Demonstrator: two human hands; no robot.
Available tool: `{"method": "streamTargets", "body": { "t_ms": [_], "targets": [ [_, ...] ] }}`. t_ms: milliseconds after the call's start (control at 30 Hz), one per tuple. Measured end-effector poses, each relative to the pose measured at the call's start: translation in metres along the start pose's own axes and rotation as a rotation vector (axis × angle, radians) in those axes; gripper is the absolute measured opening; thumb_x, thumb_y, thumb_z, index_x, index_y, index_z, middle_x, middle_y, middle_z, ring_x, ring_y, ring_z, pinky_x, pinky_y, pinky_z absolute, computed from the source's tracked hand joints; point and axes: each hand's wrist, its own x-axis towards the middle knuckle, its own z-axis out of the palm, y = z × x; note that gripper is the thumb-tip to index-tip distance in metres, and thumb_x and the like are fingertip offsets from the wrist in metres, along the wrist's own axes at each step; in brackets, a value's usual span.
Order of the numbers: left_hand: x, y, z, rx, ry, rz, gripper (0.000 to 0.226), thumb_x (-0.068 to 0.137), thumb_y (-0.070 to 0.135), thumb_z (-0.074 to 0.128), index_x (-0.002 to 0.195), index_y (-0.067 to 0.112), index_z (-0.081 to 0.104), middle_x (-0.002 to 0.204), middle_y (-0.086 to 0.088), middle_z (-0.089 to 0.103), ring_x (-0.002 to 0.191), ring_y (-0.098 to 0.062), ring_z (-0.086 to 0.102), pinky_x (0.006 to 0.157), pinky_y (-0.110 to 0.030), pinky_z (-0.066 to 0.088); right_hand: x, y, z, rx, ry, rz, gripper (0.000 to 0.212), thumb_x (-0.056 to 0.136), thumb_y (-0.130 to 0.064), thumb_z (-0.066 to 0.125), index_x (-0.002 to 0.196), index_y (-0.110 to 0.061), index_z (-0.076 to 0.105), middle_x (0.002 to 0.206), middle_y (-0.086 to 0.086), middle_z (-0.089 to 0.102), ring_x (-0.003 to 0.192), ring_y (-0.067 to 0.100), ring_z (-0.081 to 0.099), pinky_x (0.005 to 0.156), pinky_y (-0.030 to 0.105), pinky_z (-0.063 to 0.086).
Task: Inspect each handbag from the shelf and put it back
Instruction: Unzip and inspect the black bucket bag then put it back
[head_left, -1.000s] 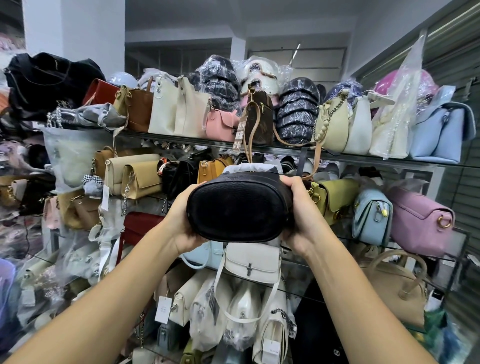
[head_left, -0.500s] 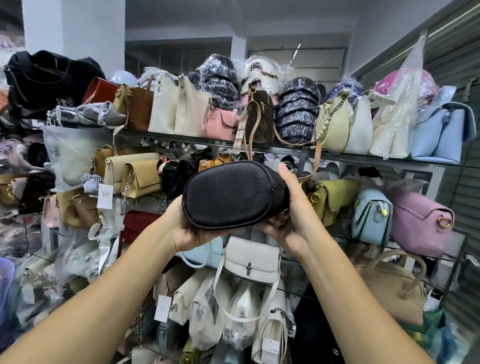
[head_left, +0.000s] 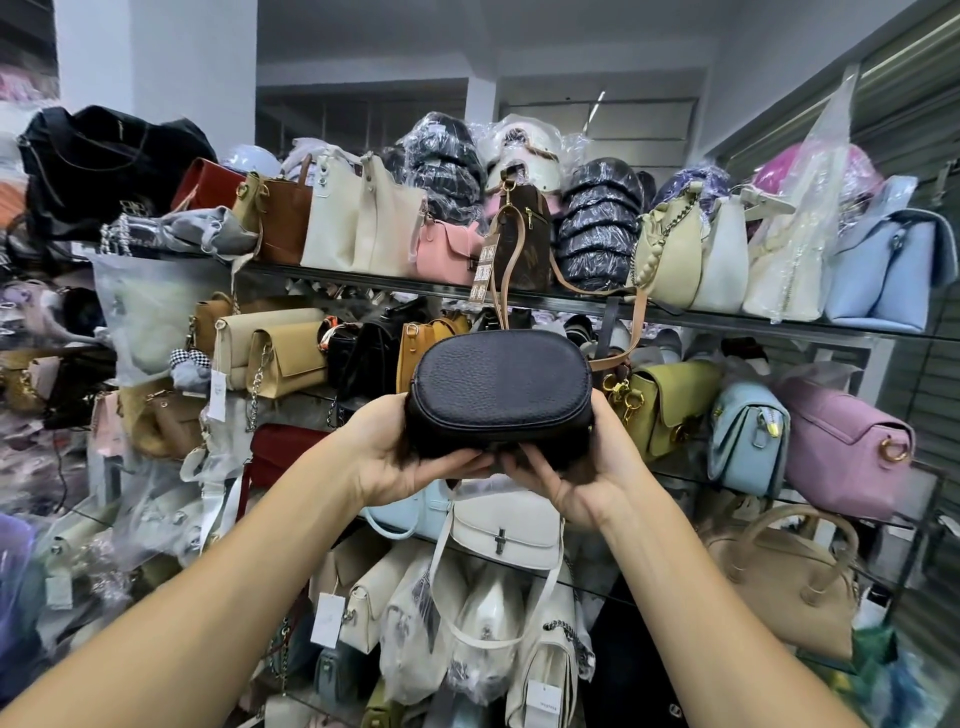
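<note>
A small black pebbled-leather handbag (head_left: 498, 387) is held up in front of the middle shelf, its oval bottom facing me. My left hand (head_left: 410, 457) grips it from below on the left, fingers curled under it. On the right, my right hand (head_left: 576, 462) cups its underside, fingertips meeting those of the left hand. The bag's top and opening are hidden behind it. A tan strap (head_left: 631, 332) from a brown monogram bag (head_left: 524, 234) on the top shelf hangs just behind it.
Glass shelves (head_left: 727, 317) are packed with bags: cream totes (head_left: 363, 218), a pink bag (head_left: 447, 252), a pale blue bag (head_left: 893, 270), an olive bag (head_left: 670, 400), a lilac bag (head_left: 841, 447). A white flap bag (head_left: 506, 525) sits right under my hands.
The black bag has tipped further, its bottom now facing me squarely. Both hands slid from its sides to underneath it, fingertips meeting.
</note>
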Motion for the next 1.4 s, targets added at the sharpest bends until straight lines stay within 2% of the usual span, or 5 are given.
{"method": "streamTargets", "body": {
  "t_ms": [167,633,833,967,1400],
  "targets": [
    [0.000,-0.005,0.011,0.026,0.033,0.079,0.037,0.102,0.031,0.048,0.100,0.005,0.074,0.097,-0.025,0.073,0.072,-0.053,0.071,0.053,-0.041,0.062,0.013,-0.006,-0.014,0.074,-0.068,0.111,0.069,0.055,-0.042,0.079,0.113,-0.007,0.070,0.117,0.025,0.064,0.077,0.049,0.067,0.038,0.033,0.057],
    [0.005,-0.013,0.023,0.177,0.037,0.188,0.034,0.100,0.043,0.056,0.112,0.014,0.069,0.103,-0.017,0.075,0.080,-0.037,0.075,0.070,-0.055,0.061,0.018,-0.007,-0.036,0.126,-0.051,0.074,0.052,0.088,-0.045,0.068,0.106,0.003,0.066,0.096,0.034,0.069,0.065,0.050,0.071,0.037,0.041,0.057],
    [0.011,-0.013,0.012,0.360,0.111,0.254,0.040,0.082,0.041,0.065,0.115,0.019,0.065,0.100,-0.009,0.070,0.081,-0.026,0.067,0.060,-0.035,0.057,0.014,-0.006,-0.041,-0.171,-0.058,-0.049,0.035,0.075,-0.045,0.072,0.094,-0.015,0.076,0.095,0.010,0.077,0.084,0.032,0.072,0.070,0.040,0.061],
    [0.012,-0.018,0.002,0.344,0.002,0.215,0.059,0.066,0.032,0.087,0.120,0.014,0.072,0.114,-0.009,0.076,0.092,-0.023,0.073,0.085,-0.035,0.058,0.009,-0.003,-0.038,-0.252,-0.151,-0.124,0.047,0.079,-0.040,0.069,0.116,-0.012,0.075,0.115,0.011,0.076,0.101,0.033,0.072,0.094,0.040,0.055],
    [0.016,-0.025,-0.031,0.600,-0.072,0.359,0.058,0.063,-0.002,0.086,0.117,0.012,0.070,0.117,-0.006,0.075,0.113,-0.024,0.070,0.094,-0.036,0.054,0.015,0.009,-0.051,-0.651,-0.184,-0.418,0.073,0.065,-0.021,0.086,0.133,-0.019,0.061,0.124,0.003,0.074,0.117,0.024,0.069,0.105,0.048,0.052]
  ]
}}
